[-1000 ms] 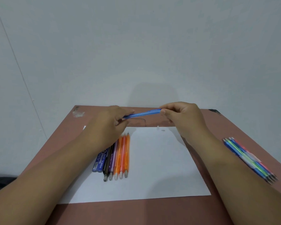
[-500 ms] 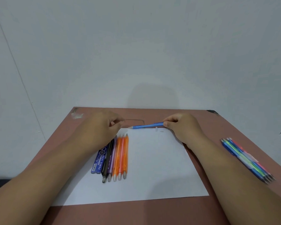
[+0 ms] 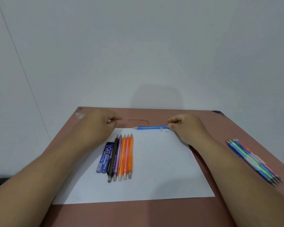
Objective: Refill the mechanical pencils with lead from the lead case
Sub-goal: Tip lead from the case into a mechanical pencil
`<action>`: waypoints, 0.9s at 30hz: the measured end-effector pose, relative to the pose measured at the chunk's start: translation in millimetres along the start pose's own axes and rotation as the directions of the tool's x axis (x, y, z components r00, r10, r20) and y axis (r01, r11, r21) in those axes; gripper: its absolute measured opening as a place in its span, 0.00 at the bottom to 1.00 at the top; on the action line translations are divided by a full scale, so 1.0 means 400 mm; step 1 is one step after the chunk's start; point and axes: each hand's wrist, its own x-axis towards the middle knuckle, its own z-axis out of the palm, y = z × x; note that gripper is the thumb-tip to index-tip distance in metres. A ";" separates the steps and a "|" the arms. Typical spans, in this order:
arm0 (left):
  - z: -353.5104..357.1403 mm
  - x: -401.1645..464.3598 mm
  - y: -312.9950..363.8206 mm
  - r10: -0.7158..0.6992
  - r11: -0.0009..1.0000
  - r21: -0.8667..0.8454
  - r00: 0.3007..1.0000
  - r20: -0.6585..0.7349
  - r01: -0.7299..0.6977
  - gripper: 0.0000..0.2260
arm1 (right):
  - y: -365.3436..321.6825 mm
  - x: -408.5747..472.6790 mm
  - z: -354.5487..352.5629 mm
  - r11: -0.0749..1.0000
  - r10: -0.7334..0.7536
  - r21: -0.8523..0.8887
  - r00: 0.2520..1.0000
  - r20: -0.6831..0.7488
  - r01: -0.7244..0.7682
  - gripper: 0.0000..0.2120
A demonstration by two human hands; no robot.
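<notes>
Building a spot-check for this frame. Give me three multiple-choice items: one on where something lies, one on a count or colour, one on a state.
1. Where is the lead case?
A. on the white paper, left of the pencil row
B. among the bundle at the table's right edge
C. in the left hand

2. How many orange pencils lie in the row?
A. one
B. three
C. five

3. What is the right hand doing?
A. lying flat on the paper
B. gripping the lead case
C. pinching the end of the blue pencil

Answers: 1 A, it sits beside the dark pencil on the sheet; 2 B, three orange barrels lie side by side; 3 C, the fingertips close on its right end.
</notes>
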 end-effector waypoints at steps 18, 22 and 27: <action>-0.036 0.026 -0.143 -0.284 0.950 -0.192 0.937 -0.205 0.246 0.11 | -0.274 -0.218 0.119 0.903 -0.234 -0.153 0.758 0.608 0.401 0.54; -0.032 0.026 -0.139 -0.281 0.948 -0.205 0.939 -0.196 0.241 0.11 | -0.277 -0.210 0.145 0.911 -0.259 -0.117 0.769 0.584 0.396 0.55; -0.036 0.025 -0.136 -0.278 0.948 -0.213 0.940 -0.199 0.235 0.11 | -0.282 -0.209 0.160 0.892 -0.289 -0.127 0.764 0.577 0.433 0.53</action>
